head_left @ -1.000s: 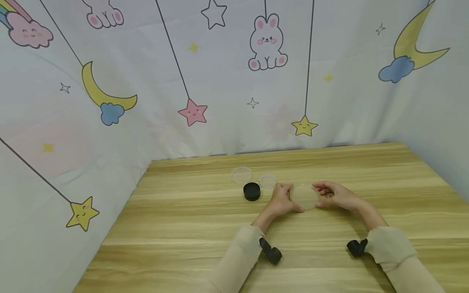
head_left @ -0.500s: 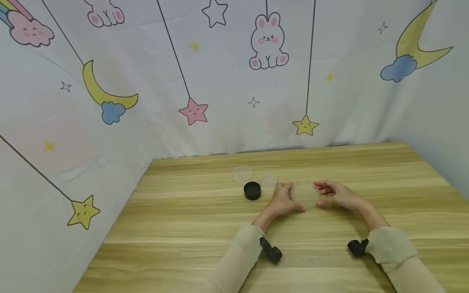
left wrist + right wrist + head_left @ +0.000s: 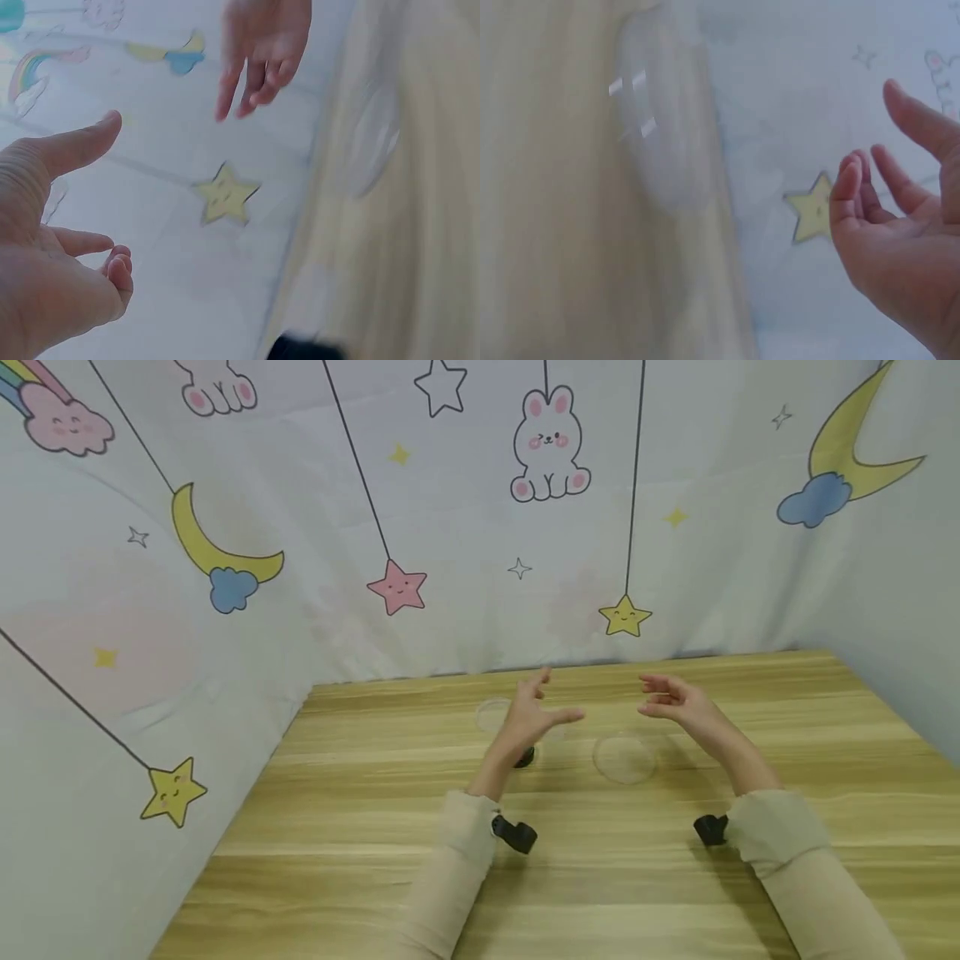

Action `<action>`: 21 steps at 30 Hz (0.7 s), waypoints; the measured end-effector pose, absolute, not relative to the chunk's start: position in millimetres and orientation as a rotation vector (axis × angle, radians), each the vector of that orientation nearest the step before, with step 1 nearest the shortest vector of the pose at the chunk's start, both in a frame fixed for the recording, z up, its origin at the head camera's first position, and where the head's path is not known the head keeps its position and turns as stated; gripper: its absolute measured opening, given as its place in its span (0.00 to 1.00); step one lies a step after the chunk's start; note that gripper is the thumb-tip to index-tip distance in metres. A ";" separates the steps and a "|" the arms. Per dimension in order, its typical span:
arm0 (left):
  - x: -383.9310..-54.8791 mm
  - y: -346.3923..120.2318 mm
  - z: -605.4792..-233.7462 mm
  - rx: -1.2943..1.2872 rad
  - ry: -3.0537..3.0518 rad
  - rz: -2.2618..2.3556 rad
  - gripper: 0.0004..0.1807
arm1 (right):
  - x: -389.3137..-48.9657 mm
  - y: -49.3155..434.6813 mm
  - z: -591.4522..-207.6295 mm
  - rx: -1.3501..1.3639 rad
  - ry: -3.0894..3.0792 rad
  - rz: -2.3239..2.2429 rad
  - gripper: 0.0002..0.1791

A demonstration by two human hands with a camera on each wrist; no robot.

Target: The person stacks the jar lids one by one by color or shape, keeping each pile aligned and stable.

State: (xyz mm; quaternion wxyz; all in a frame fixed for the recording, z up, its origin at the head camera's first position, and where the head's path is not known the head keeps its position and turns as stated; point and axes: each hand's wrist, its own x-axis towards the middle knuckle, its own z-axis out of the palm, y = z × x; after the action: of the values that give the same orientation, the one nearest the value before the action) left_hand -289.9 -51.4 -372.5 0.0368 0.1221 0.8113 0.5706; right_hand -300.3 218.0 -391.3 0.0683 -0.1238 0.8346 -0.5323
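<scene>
Ok so on the head cam I've got a big clear disc (image 3: 625, 758) lying flat on the wood table (image 3: 360, 827), apart from both hands. The left hand (image 3: 529, 717) is up beyond the disc and to its left, thumb spread away from the fingers, gripping nothing. The right hand (image 3: 688, 706) is beyond it to the right, fingers a bit bent, empty too. There's a black round container (image 3: 525, 759) left of the disc, partly hidden by the left arm, and a second clear disc (image 3: 490, 716) farther left and back.

Left wrist cam: the big disc is a blur off to the side, both hands loose and clear of it, yellow star (image 3: 227, 195) on the curtain (image 3: 217, 277) behind.

Right wrist cam: same disc, smeary with bright glints, right hand apart from it and holding nothing
</scene>
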 end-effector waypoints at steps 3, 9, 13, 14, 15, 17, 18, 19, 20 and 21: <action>-299.7 -87.0 -358.8 0.329 2.561 1.813 0.49 | -314.6 195.0 -377.1 -0.413 2.469 -1.683 0.36; -308.0 -150.5 -356.8 0.173 2.644 1.878 0.48 | -340.4 145.2 -368.3 -0.500 2.352 -1.767 0.33; -312.7 -180.7 -363.6 0.071 2.658 1.887 0.48 | -351.0 118.7 -369.0 -0.528 2.320 -1.766 0.33; -314.1 -186.7 -365.9 0.055 2.657 1.889 0.48 | -353.0 113.0 -369.2 -0.528 2.310 -1.771 0.33; -315.9 -191.7 -368.6 0.039 2.649 1.897 0.48 | -354.8 107.9 -369.6 -0.530 2.298 -1.779 0.33; -319.7 -198.9 -374.5 0.023 2.636 1.901 0.47 | -358.5 98.4 -371.1 -0.539 2.281 -1.796 0.33; -322.2 -201.5 -378.2 0.019 2.633 1.893 0.47 | -360.4 94.1 -372.4 -0.535 2.276 -1.800 0.33; -324.7 -203.4 -382.4 0.016 2.630 1.882 0.47 | -361.9 89.9 -373.9 -0.533 2.277 -1.798 0.33; -327.2 -204.5 -386.9 0.012 2.619 1.873 0.47 | -363.1 85.9 -375.5 -0.523 2.276 -1.790 0.33; -329.4 -205.1 -391.4 0.009 2.614 1.859 0.47 | -364.5 82.2 -378.1 -0.515 2.274 -1.778 0.33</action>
State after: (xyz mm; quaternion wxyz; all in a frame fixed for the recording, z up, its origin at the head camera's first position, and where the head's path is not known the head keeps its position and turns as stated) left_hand -329.4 -205.1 -391.4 -0.0329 0.0027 0.8144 0.5793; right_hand -364.5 82.2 -378.1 0.1045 -0.1746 0.7713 -0.6030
